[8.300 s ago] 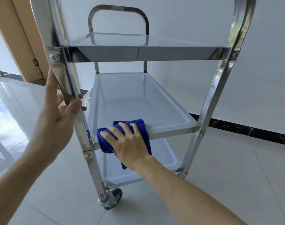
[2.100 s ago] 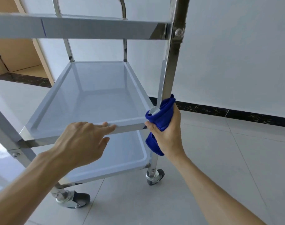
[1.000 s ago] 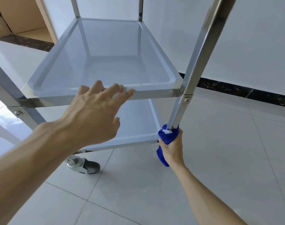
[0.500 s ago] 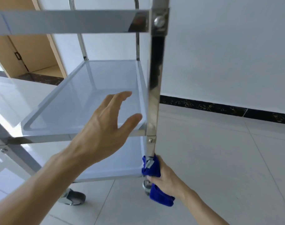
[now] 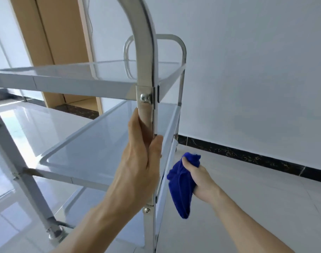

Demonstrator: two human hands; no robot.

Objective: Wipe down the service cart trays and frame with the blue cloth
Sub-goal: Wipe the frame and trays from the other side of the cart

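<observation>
Now the left hand (image 5: 137, 165) grips the cart's near upright post (image 5: 146, 70), which runs vertically. Just right of that post, off the steel, the right hand (image 5: 198, 178) clutches the cloth (image 5: 180, 190), nearer for wiping.

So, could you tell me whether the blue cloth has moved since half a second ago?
Yes. The blue cloth has come off the steel cart post and now hangs to its right.
</observation>
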